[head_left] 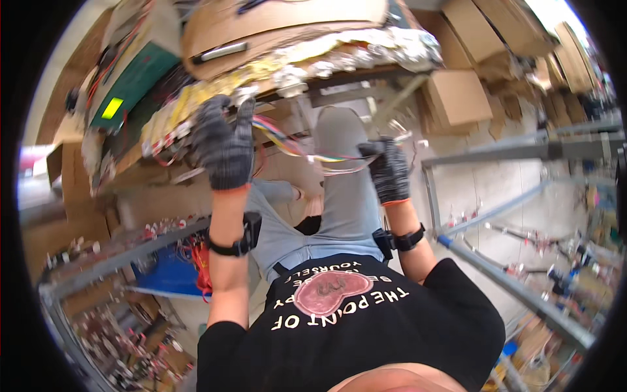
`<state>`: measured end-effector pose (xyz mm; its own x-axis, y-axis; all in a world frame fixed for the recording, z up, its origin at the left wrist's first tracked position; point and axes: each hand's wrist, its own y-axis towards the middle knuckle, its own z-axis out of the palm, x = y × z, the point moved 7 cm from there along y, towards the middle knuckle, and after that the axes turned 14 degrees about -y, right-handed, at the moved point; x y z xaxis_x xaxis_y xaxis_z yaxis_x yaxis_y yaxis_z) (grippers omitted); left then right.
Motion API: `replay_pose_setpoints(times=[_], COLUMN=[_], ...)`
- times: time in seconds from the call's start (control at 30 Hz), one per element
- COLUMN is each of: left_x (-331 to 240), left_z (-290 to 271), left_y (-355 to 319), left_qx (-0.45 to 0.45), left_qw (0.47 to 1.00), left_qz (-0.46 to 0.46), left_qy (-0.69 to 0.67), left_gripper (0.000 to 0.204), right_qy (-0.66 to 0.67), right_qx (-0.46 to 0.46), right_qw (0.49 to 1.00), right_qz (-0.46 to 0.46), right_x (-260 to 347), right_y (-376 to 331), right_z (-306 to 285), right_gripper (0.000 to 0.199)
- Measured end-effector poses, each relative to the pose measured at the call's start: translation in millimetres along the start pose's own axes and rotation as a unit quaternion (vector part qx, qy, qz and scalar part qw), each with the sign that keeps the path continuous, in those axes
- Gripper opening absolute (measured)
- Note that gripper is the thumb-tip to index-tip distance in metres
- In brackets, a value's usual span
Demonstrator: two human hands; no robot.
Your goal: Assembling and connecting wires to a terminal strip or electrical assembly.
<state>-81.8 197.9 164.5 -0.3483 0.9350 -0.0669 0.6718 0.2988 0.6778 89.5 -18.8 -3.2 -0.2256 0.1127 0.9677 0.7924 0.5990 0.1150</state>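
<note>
A bundle of thin multicoloured wires (282, 140) sags between my hands, above my knees. At its right end, my right hand (390, 171), in a dark grey knit glove, is closed around the wires; loose white wire ends stick out past the fingers. My left hand (224, 145), in a matching glove, is at the table's near edge beside a row of connectors. Its thumb and fingers stand apart, though the fingers are smeared by motion. The wires' left end passes by the left thumb, and where it ends is hidden. White and yellow connectors (290, 78) line the table edge.
A black marker (220, 52) lies on the brown board (294, 32). A green box (134, 85) stands at the left. Cardboard boxes (457, 98) are stacked at the right. Grey metal frames (522, 291) flank me, with wires hanging around them. A blue sheet (166, 269) is at lower left.
</note>
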Motion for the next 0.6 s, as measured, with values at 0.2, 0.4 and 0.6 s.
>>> replay_pose_setpoints(times=[0.2,0.4,0.6], left_x=[-138,-99,-95], left_z=[40,103,106], left_y=[-9,-96,-99], left_qx=[0.366,0.312,0.302], left_qw=[0.899,0.814,0.726], left_qz=[-0.035,-0.196,-0.334], left_qy=[-0.237,-0.448,-0.519], left_gripper=[0.038,0.024,0.027], right_qy=[0.057,-0.107,-0.025], right_qx=[0.109,0.219,0.052], right_qw=[0.992,0.967,0.938], right_qz=[0.013,-0.079,0.343], right_x=[36,54,-34], right_y=[-76,-64,-39], right_z=[73,24,-28], right_gripper=[0.021,0.028,0.031])
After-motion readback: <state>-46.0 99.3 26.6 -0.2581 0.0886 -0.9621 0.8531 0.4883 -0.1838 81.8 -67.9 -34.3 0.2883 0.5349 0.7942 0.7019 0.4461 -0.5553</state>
